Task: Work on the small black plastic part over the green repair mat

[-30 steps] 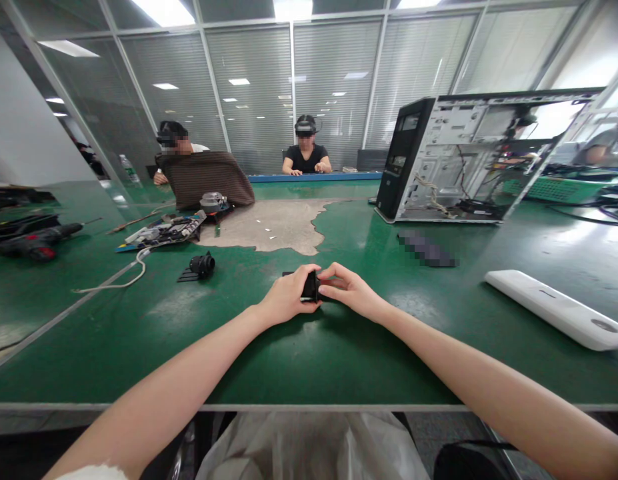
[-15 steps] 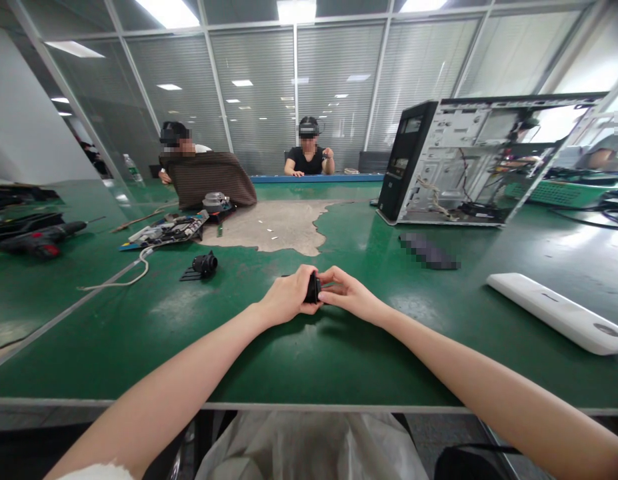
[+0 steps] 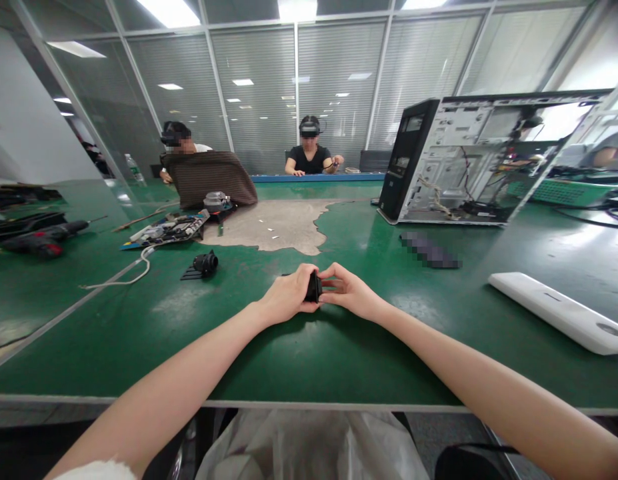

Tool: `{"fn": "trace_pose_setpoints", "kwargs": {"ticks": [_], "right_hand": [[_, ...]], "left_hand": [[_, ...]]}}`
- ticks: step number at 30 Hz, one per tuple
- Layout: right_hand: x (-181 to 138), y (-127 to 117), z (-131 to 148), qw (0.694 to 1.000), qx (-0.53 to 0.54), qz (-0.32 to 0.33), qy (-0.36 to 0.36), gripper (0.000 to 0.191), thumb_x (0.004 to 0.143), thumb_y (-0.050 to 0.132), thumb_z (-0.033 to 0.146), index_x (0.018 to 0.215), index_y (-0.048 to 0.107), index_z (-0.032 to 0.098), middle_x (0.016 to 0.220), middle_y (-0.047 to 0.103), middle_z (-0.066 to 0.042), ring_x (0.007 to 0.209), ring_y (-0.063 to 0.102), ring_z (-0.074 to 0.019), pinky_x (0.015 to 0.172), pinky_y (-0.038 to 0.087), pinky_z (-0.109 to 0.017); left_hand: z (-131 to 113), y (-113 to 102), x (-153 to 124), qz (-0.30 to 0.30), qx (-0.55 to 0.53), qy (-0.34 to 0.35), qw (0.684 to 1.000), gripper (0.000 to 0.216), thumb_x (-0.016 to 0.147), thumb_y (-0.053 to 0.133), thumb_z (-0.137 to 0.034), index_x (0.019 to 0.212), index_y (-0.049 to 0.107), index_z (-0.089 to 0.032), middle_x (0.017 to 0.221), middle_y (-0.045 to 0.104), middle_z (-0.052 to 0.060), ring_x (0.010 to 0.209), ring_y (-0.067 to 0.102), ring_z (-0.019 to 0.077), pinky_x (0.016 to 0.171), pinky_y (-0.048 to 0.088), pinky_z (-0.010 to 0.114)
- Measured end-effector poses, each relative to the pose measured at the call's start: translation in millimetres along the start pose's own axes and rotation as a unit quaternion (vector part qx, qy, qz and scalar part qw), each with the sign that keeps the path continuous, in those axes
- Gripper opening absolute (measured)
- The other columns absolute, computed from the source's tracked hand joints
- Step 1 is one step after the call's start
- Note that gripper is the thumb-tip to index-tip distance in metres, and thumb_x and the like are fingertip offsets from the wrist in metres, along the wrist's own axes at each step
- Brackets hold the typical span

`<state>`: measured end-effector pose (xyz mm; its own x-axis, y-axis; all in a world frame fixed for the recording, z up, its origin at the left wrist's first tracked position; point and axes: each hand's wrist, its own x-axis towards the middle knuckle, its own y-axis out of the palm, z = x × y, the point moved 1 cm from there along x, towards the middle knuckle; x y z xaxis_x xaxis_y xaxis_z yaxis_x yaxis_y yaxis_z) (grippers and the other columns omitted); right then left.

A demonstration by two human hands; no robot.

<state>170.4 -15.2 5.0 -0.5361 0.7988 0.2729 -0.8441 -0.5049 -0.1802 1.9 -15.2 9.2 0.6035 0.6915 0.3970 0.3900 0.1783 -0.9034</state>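
Both hands meet over the middle of the green table point(image 3: 339, 347). My left hand point(image 3: 287, 295) is curled round a small black part point(image 3: 313, 287), which rests just above the table top. My right hand point(image 3: 349, 291) pinches the same black part from the right with thumb and fingers. Most of the part is hidden between the two hands.
An open computer case point(image 3: 453, 160) stands at the back right, a white flat device point(image 3: 559, 312) lies at the right. A second black part point(image 3: 203, 263), a white cable point(image 3: 123, 277) and a circuit board point(image 3: 171, 230) lie at the left. Two people sit across the table.
My hands have closed in a little tighter on the black part, so less of it shows. The person opposite has raised and lowered a hand.
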Motion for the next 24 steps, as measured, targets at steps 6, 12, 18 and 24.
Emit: {"fn": "trace_pose_setpoints", "kwargs": {"ticks": [6, 12, 18, 24], "right_hand": [[0.6, -0.8, 0.8, 1.0, -0.011, -0.021, 0.011, 0.021, 0.07, 0.059, 0.027, 0.084, 0.047, 0.018, 0.089, 0.053, -0.001, 0.081, 0.058, -0.0136, 0.075, 0.047, -0.031], [3.7, -1.2, -0.5, 0.999, -0.029, -0.035, -0.004, 0.025, 0.068, 0.061, 0.023, 0.088, 0.047, 0.019, 0.092, 0.052, -0.002, 0.089, 0.055, -0.0145, 0.08, 0.046, -0.032], [1.2, -0.4, -2.2, 0.999, 0.04, 0.007, 0.01, 0.032, 0.063, 0.065, 0.021, 0.085, 0.042, 0.02, 0.093, 0.051, 0.0, 0.084, 0.058, -0.0136, 0.07, 0.049, -0.028], [2.3, -0.4, 0.3, 0.999, 0.002, -0.026, 0.023, 0.02, 0.071, 0.059, 0.026, 0.083, 0.045, 0.019, 0.086, 0.052, 0.002, 0.07, 0.057, -0.0091, 0.066, 0.048, -0.026]], "left_hand": [[0.2, 0.6, 0.2, -0.008, 0.002, 0.002, 1.0, 0.056, 0.069, 0.056, -0.039, 0.112, 0.026, -0.019, 0.107, 0.046, 0.007, 0.082, 0.056, 0.0207, 0.062, 0.045, 0.031], [-0.6, 0.9, 0.7, -0.007, -0.004, 0.006, 1.0, 0.057, 0.069, 0.056, -0.039, 0.113, 0.025, -0.019, 0.107, 0.046, 0.008, 0.083, 0.056, 0.0214, 0.062, 0.045, 0.031], [0.2, 0.7, 0.3, -0.003, 0.001, 0.002, 1.0, 0.058, 0.067, 0.058, -0.034, 0.113, 0.026, -0.019, 0.107, 0.046, 0.008, 0.082, 0.056, 0.0208, 0.061, 0.045, 0.03], [-0.5, 1.0, 0.3, -0.007, 0.003, 0.0, 1.0, 0.058, 0.067, 0.058, -0.036, 0.112, 0.026, -0.019, 0.107, 0.046, 0.008, 0.082, 0.056, 0.0211, 0.062, 0.045, 0.031]]}}
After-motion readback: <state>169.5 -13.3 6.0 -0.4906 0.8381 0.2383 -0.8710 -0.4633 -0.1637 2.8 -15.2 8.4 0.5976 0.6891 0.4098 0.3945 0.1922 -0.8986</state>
